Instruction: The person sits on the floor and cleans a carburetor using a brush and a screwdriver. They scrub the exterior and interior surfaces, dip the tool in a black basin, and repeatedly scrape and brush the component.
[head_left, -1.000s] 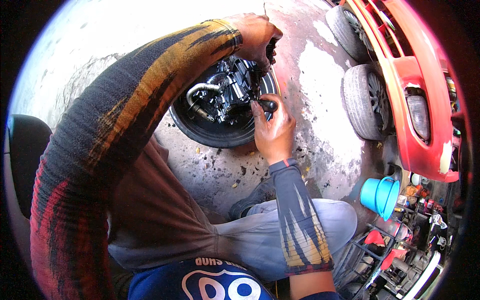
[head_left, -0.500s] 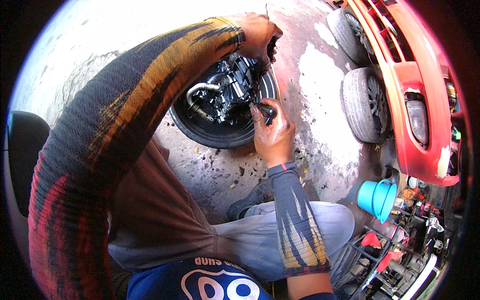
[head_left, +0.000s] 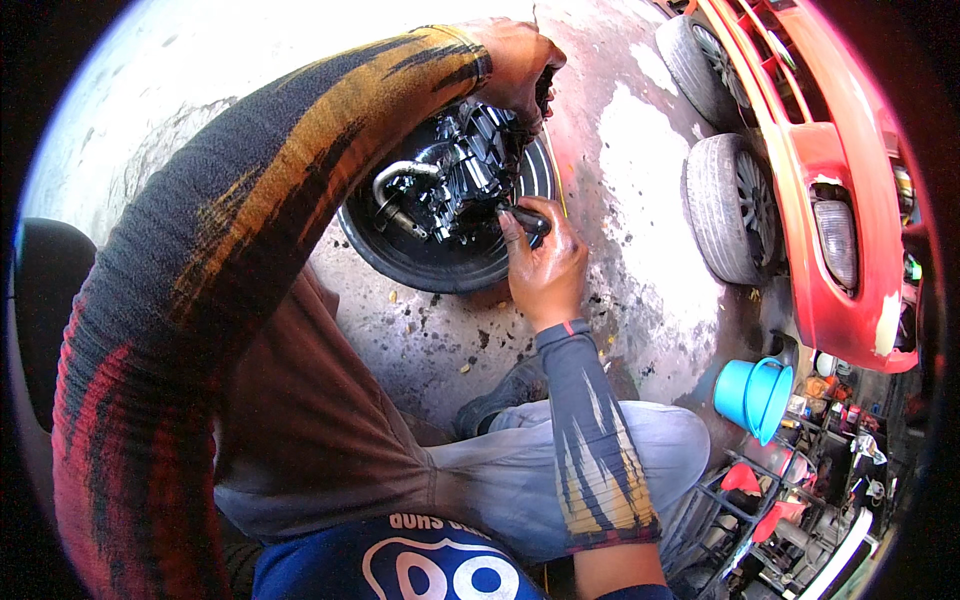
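Note:
A greasy black and silver mechanical assembly (head_left: 470, 165) with a bent metal pipe (head_left: 393, 178) lies in a round black holder (head_left: 420, 275), a basin or a wheel; I cannot tell which. My left hand (head_left: 515, 65) reaches over from the far side, its fingers curled down at the assembly's far right end. They are shadowed and partly hidden, so what they grip does not show. On the near right side, my right hand (head_left: 550, 265) is closed round a short black-handled tool (head_left: 532, 220). The tool's front end points at the assembly, where its tip is lost against the dark metal.
To the right stands a red car body (head_left: 830, 240), with two loose wheels (head_left: 735, 210) beside it. Nearer me are a blue bucket (head_left: 745, 395) and a cluttered metal rack (head_left: 735, 500) of parts. My bent leg (head_left: 640, 440) is close below my right forearm. Oil spots mark the concrete.
Both hands stay almost where they were at the assembly. The black-handled tool has turned or tilted very slightly in my right hand; the round black holder sits slightly higher in view.

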